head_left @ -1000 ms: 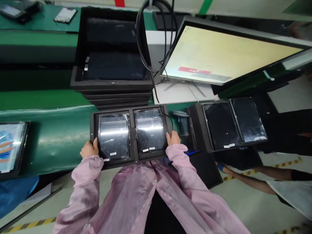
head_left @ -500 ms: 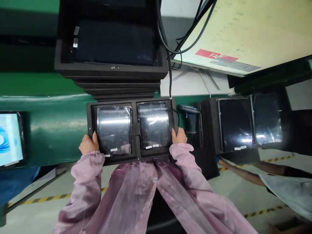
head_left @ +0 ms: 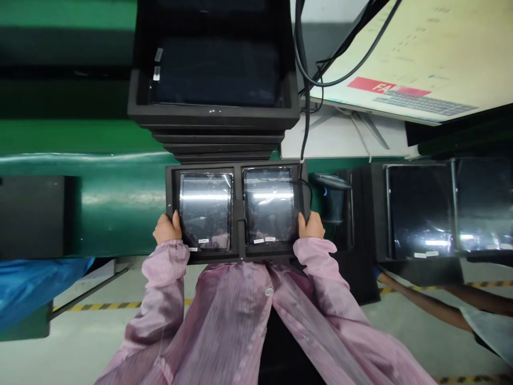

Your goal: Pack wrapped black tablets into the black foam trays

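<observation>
A black foam tray [head_left: 239, 209] lies in front of my body with two tablets in its compartments. The left tablet [head_left: 205, 211] and the right tablet [head_left: 269, 206] both have dark, glossy screens, clear film and small white labels near the lower edge. My left hand [head_left: 167, 228] is closed on the tray's left edge, thumb on top. At the opposite edge, my right hand [head_left: 311, 225] grips in the same way. The fingers under the tray are hidden.
A tall stack of black trays [head_left: 212, 118] rises behind. Right are a handheld scanner [head_left: 332, 195], another tray with tablets [head_left: 420, 208] and a co-worker's arm [head_left: 425, 299]. A monitor [head_left: 433, 59] and cable [head_left: 306, 117] stand above. A black panel [head_left: 32, 216] lies left.
The view has shifted, so the bench things appear farther right. At the far left, a black panel shows where a lit screen was. Both hands still hold the tray.
</observation>
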A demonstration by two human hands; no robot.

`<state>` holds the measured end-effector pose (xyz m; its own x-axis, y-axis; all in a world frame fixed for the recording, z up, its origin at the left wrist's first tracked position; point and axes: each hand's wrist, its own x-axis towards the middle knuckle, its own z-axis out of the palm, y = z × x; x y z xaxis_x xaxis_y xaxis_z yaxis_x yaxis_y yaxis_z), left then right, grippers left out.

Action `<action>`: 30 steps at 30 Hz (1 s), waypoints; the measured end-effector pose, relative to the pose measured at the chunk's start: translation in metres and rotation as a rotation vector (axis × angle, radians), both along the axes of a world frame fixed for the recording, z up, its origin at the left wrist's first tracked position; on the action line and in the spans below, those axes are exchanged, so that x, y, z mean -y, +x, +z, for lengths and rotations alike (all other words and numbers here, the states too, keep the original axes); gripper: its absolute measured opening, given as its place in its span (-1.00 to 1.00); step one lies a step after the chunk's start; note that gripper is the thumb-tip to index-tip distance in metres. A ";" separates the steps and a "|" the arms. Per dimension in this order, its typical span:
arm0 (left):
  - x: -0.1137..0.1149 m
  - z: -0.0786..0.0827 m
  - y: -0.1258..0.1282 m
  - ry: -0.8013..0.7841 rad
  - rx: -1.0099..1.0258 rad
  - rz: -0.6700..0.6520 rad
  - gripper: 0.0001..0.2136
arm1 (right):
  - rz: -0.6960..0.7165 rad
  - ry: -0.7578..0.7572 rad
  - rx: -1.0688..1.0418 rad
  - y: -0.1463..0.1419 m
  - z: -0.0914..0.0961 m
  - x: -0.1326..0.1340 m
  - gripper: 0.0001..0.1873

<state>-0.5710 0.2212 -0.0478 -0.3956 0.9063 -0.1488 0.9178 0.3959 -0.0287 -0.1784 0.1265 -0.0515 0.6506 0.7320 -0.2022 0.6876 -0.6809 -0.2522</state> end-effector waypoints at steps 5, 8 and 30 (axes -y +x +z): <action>-0.002 0.003 -0.001 -0.014 0.010 -0.024 -0.63 | 0.012 0.017 0.024 0.002 -0.006 0.000 -0.70; -0.004 0.004 -0.003 -0.034 0.015 -0.039 -0.64 | 0.017 0.044 0.042 0.005 -0.013 0.001 -0.69; -0.010 0.014 -0.015 -0.202 0.218 -0.055 -0.65 | -0.039 0.006 -0.024 -0.012 0.008 -0.003 -0.66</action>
